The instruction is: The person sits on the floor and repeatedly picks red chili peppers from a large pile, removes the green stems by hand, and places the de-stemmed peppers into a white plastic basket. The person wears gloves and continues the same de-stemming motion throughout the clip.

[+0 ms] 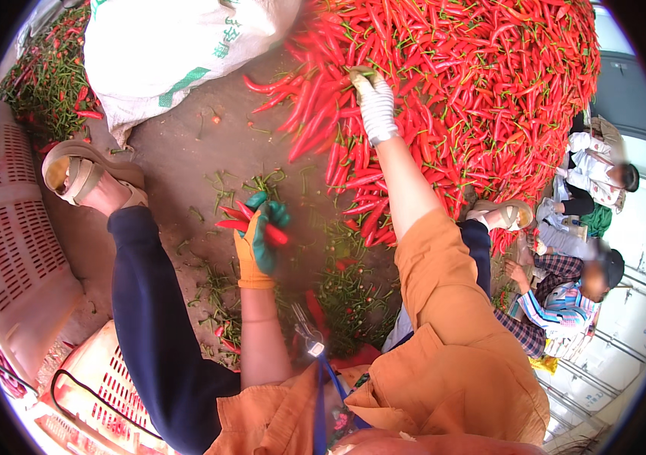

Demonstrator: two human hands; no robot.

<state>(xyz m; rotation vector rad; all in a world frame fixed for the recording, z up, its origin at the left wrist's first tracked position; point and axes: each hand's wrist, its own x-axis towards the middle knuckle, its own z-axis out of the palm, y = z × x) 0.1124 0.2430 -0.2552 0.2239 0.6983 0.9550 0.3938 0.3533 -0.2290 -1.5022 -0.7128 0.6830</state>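
My left hand, in an orange glove with a green coated palm, is closed around several red chili peppers above the floor, between my legs. My right hand, in a white knit glove, reaches to the near edge of a large heap of red chili peppers. Its fingertips touch a green stem there; whether they grip a pepper is hard to tell. Green pepper stems lie scattered on the floor below and around my left hand.
A white woven sack lies at the upper left beside a pile of stems and chili scraps. Plastic crates with slotted walls stand at the left. Other people sit along the right side, beside the heap.
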